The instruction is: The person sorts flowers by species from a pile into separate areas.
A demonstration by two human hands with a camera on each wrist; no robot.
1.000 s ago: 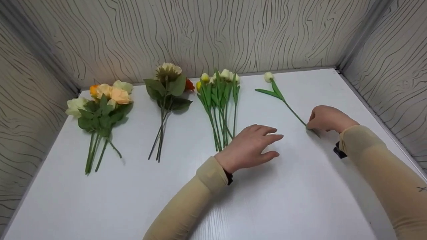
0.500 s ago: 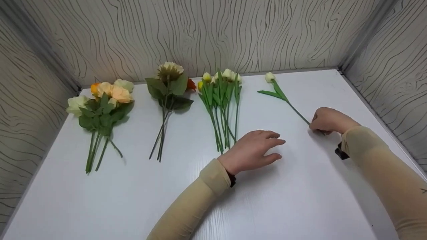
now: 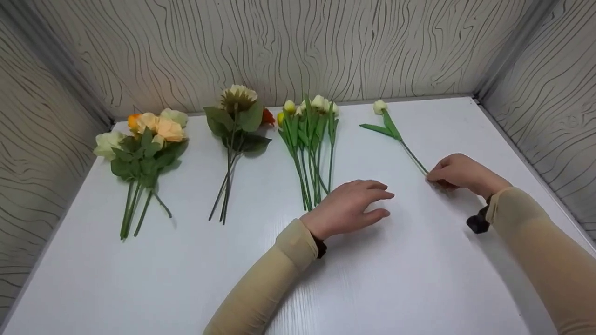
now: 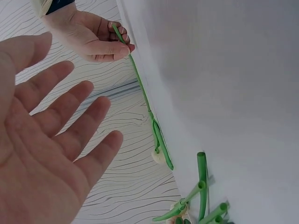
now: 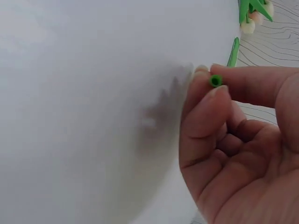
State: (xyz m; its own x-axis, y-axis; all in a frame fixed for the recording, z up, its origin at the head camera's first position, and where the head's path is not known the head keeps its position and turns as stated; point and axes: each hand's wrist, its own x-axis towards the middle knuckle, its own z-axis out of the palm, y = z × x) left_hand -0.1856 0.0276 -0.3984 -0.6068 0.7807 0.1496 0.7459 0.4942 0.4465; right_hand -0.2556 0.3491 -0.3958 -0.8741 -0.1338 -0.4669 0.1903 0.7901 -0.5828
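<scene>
A single white tulip (image 3: 380,107) with a long green stem lies at the right of the white table. My right hand (image 3: 461,173) pinches the lower stem between thumb and fingers; in the right wrist view the hollow stem end (image 5: 215,80) pokes out between the fingertips. My left hand (image 3: 349,207) hovers over the table with fingers spread and relaxed, its palm bare in the left wrist view. Just behind it lies a bunch of white and yellow tulips (image 3: 307,135), whose stem ends (image 4: 201,186) show below the hand in the left wrist view.
Toward the left lie a bunch of peach, orange and pale green roses (image 3: 149,153) and a few dark-leaved stems (image 3: 236,125) with a cream flower and a red one (image 3: 267,117). Wood-grain panels (image 3: 298,46) wall the table (image 3: 163,284) at the back and sides.
The right hand has turned slightly at the wrist while keeping its pinch on the tulip stem, and its fingers show more openly. The left hand has barely moved.
</scene>
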